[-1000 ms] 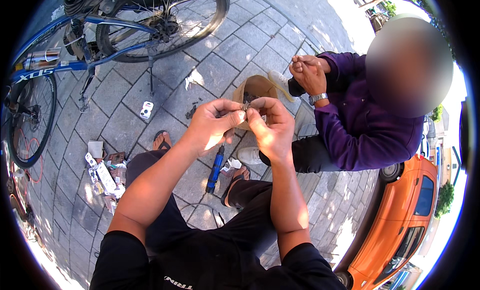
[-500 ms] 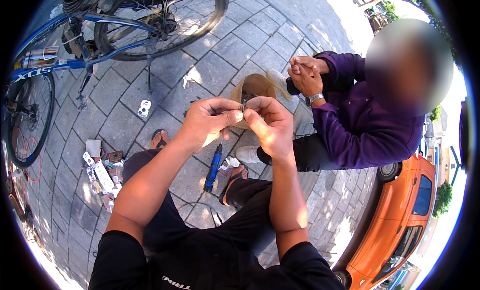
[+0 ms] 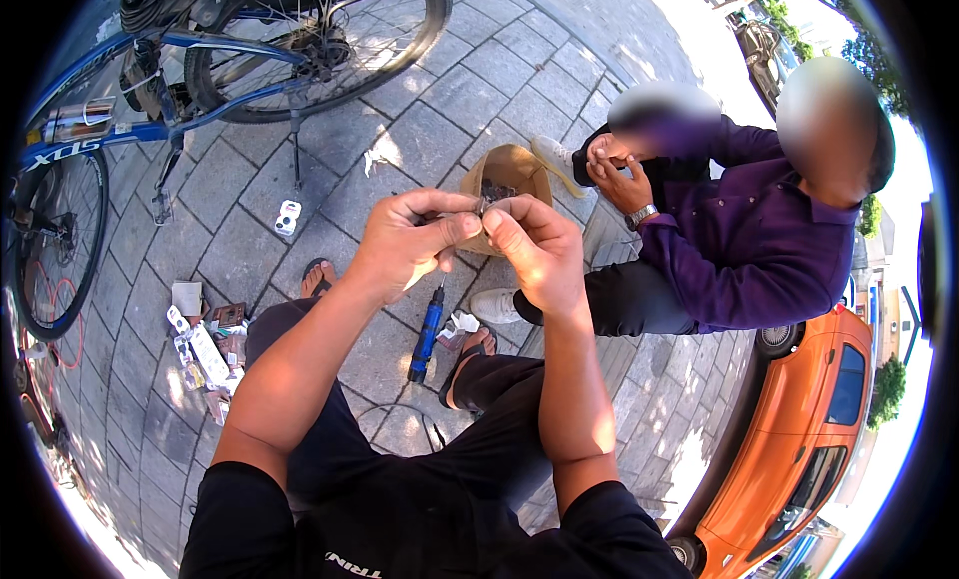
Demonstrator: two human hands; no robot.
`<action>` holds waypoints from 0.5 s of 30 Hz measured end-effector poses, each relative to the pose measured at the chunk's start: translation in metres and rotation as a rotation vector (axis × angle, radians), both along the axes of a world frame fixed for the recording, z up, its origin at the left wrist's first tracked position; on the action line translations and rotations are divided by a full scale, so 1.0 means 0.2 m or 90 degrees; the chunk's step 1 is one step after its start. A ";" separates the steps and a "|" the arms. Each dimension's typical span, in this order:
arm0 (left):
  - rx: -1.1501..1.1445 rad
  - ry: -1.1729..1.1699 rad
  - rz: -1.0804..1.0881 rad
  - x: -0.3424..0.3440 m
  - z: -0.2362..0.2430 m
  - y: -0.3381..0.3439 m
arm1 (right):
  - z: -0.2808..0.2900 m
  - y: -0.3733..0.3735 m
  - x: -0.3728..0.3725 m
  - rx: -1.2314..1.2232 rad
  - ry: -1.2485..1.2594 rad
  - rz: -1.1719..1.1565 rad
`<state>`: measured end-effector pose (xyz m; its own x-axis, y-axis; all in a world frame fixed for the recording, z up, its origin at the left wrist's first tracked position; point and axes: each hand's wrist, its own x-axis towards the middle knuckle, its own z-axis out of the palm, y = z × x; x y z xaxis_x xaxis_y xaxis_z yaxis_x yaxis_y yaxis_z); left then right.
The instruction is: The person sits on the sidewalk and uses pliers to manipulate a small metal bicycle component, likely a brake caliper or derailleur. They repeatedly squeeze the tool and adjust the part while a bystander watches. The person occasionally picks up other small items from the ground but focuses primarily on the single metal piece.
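The left hand (image 3: 408,247) and right hand (image 3: 542,254) pinch a small piece (image 3: 481,212), dark metal as far as I can make out, before the open brown box (image 3: 532,169); the blue tool (image 3: 427,336) lies nearer.

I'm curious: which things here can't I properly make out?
Tiny item, head view: too small, mostly covered by fingertips of the left hand and right hand.
Brown container, head view: partly hidden behind the right hand.
Person in purple, head view: face blurred.
Bicycle, head view: partly cut off by the upper edge.
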<state>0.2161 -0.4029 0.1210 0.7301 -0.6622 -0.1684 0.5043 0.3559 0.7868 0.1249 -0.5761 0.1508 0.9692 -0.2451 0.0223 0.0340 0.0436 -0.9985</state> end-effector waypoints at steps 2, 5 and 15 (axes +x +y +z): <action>0.005 -0.009 -0.016 0.01 -0.01 0.01 | -0.01 -0.01 0.00 -0.005 -0.009 0.010; 0.027 -0.021 -0.028 0.01 0.00 0.02 | -0.03 -0.01 0.00 -0.138 -0.076 -0.018; 0.016 -0.028 -0.026 0.02 -0.02 0.02 | 0.06 0.08 0.01 -0.404 -0.115 -0.096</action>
<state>0.2211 -0.3982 0.1166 0.7100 -0.6873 -0.1532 0.4820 0.3158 0.8173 0.1266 -0.5599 0.1628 0.8926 -0.2637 0.3656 0.1628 -0.5677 -0.8070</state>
